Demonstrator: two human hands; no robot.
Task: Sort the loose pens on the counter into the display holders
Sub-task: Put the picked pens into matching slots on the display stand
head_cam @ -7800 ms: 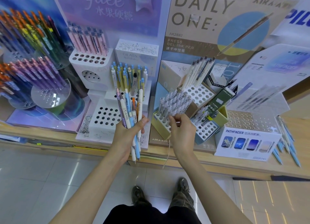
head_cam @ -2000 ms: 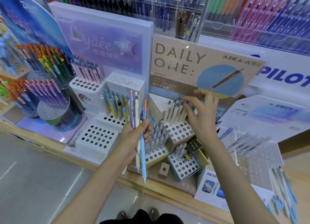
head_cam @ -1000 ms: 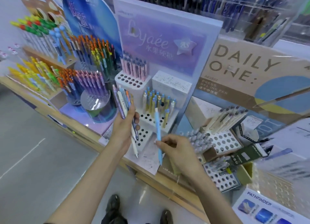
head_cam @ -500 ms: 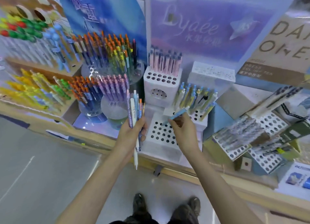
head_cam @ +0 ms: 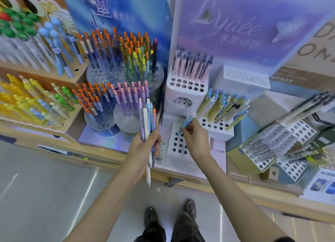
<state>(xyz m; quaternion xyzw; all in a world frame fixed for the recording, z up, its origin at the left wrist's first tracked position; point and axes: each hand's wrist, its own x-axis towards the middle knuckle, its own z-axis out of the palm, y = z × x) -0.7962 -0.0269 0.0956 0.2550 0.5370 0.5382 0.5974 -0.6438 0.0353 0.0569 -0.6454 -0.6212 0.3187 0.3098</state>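
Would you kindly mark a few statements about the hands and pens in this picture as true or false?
1. The left hand grips a bundle of pens. True.
2. The right hand is empty. False: it pinches a blue pen.
3. The blue pen points down at the low white holder. True.
4. The pink pens lie flat on the counter. False: they stand in the tall white holder.

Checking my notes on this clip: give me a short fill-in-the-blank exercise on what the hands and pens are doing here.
The left hand grips a bundle of pens, while the right hand pinches only ___ pen. That pen is light ___. Its lower end points at a white holder whose visible holes are all ___.
Missing words: one; blue; empty.
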